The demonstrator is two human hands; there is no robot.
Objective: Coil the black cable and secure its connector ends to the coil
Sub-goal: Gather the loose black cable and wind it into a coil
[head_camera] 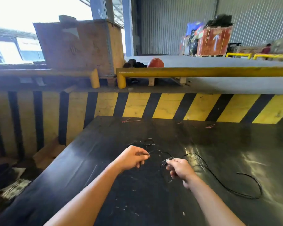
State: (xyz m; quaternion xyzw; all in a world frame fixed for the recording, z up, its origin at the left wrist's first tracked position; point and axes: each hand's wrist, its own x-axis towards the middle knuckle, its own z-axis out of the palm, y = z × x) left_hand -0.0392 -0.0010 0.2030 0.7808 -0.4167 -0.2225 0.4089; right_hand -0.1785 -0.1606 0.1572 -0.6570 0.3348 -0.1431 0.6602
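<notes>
A thin black cable [222,182] lies loose on a black table [104,160]. One long loop sweeps out to the right and curls back near the table's right side. A tangle of the same cable sits just beyond my hands. My left hand [131,158] pinches a strand at its fingertips. My right hand [178,168] pinches the cable near a small connector end, with a short loop hanging below the fist. The black cable is hard to trace against the dark surface.
A yellow and black striped wall [153,105] rises behind the table. Above it run yellow guard rails [203,71], a wooden crate [78,46] and an orange object [155,62]. A drop to the floor lies off the table's left edge.
</notes>
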